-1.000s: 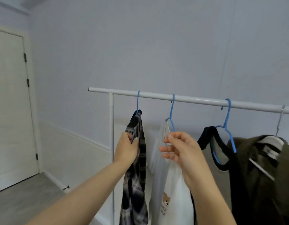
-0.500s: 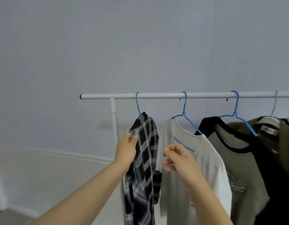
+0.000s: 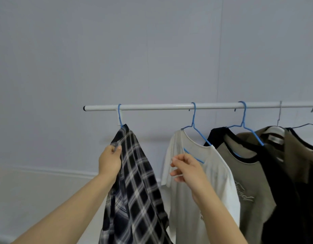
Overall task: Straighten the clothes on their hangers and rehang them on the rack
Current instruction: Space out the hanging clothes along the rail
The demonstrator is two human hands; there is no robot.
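I face a plain pale lavender-grey wall (image 3: 152, 50), evenly lit. At seven o'clock a cream lower panel (image 3: 37, 199) sits under a thin moulding rail (image 3: 51, 170).

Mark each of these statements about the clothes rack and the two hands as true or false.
1. The left hand holds the plaid shirt in its grip. True.
2. The plaid shirt hangs at the open end of the rail. True.
3. The white T-shirt hangs on a red hanger. False: its hanger is blue.
4. The right hand grips the rail. False: it is below the rail, in front of the white T-shirt.
5. The plaid shirt lies on the floor. False: it hangs from a blue hook on the rail.
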